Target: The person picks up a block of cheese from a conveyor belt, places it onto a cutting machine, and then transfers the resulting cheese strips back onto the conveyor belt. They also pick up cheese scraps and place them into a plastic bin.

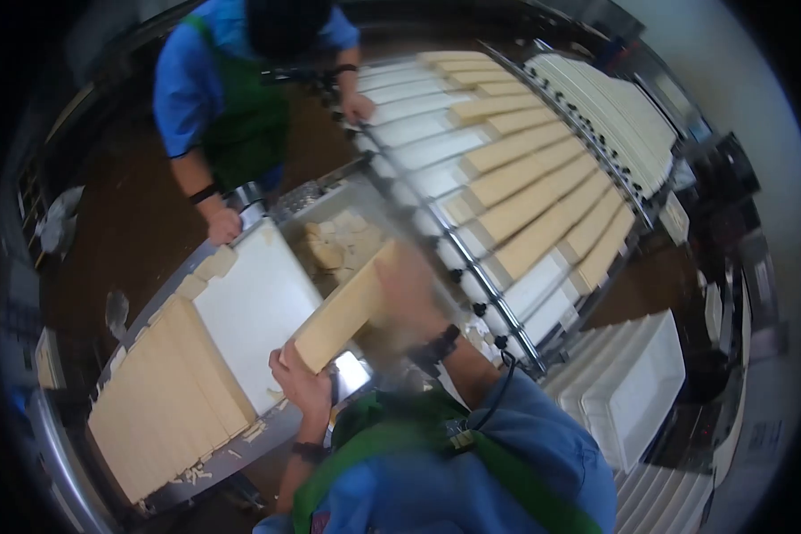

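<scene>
A long pale-yellow block [343, 307] lies tilted between my two hands, above the edge of a white board [254, 307]. My left hand [301, 381] grips its near end. My right hand [409, 289] is blurred and rests on the block's far end. Both wrists wear dark bands. Beyond the block sits a metal bin [334, 240] with pale scraps in it.
Several cut slabs [165, 392] are stacked at the left of the board. A conveyor [507, 187] with white slats carries several long yellow blocks. A co-worker in a blue shirt and green apron [240, 107] stands opposite. White tubs [632, 383] are stacked at the right.
</scene>
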